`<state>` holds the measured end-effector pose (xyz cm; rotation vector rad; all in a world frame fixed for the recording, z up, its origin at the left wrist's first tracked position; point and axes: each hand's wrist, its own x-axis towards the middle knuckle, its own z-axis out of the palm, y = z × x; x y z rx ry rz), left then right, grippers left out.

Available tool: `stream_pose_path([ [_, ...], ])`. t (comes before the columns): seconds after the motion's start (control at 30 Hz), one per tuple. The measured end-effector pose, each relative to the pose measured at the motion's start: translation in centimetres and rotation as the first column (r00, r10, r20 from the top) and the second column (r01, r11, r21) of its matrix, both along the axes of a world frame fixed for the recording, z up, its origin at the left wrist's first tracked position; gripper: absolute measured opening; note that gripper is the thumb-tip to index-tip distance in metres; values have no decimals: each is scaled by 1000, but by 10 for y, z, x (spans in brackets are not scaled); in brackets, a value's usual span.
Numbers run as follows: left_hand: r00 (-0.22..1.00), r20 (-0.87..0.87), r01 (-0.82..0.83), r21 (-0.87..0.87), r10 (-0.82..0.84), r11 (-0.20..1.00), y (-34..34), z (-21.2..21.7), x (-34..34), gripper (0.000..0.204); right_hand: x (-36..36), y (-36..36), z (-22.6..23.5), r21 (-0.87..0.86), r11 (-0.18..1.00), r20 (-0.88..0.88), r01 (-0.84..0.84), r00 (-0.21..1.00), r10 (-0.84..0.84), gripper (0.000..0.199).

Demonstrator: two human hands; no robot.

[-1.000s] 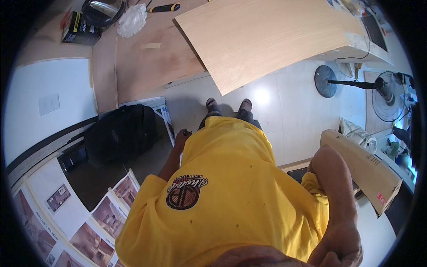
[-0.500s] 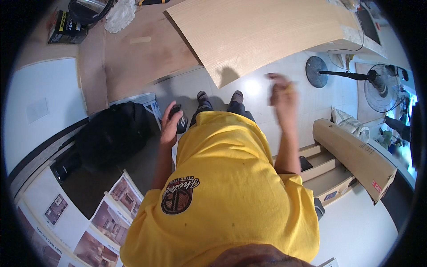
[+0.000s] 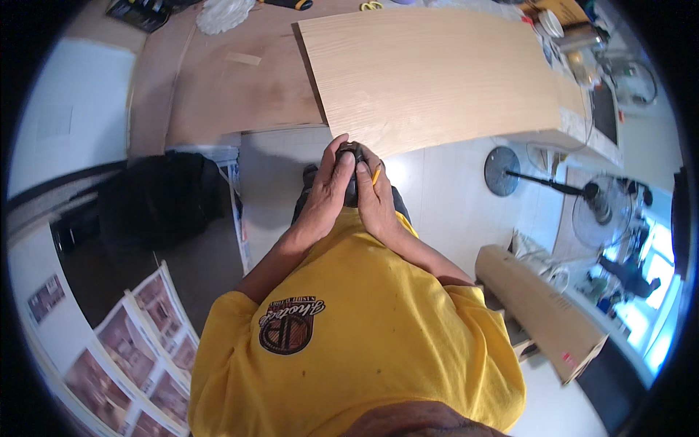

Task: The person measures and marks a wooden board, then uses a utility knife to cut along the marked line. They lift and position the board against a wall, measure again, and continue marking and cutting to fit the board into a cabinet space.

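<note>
In front of my waist, my two hands meet around a black, rounded, hand-sized object (image 3: pixel 352 191) whose exact kind I cannot make out. My left hand (image 3: pixel 330 188) wraps its left side, thumb up along the top. The fingers of my right hand (image 3: pixel 373 195) close on it from the other side, with that thumb beside the left one. A thin yellow pencil-like stick (image 3: pixel 376 173) pokes out between my right fingers. Just beyond the hands lies the near corner of a pale wood-grain board (image 3: pixel 437 76).
The board rests on a brown worktop (image 3: pixel 240 95). A pedestal fan (image 3: pixel 608 207) and a long cardboard box (image 3: pixel 539 309) are on the right. On the left are a black bag (image 3: pixel 164 193) and printed picture sheets (image 3: pixel 131 335). A scissors handle (image 3: pixel 371 6) shows at the far edge.
My hands were apart, the black object in the left and the right raised and blurred at the right. They have come together at the middle, both on the object. The view has shifted.
</note>
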<state>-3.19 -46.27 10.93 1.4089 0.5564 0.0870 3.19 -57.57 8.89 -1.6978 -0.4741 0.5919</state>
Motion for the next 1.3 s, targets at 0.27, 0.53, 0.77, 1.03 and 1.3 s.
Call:
stream_pose_path([
  [0.27,930,72,-296,-427,359,854,-57,-29,37,64,78,-44,-10,76,948,28,-309,951,308,84],
  [0.53,760,-241,-621,2,603,784,-49,-96,10,37,183,-108,-7,433,890,-719,141,650,246,64],
  [0.77,757,35,-646,-105,652,756,-5,-84,38,25,213,-121,-19,494,855,-675,161,690,260,74],
  [1.03,753,-103,-658,-143,650,739,117,-101,30,25,195,-72,-30,192,979,-337,63,942,6,59],
  [1.3,811,-273,-584,-332,517,740,71,-118,-43,28,94,-161,-46,138,827,-710,545,637,-301,65],
])
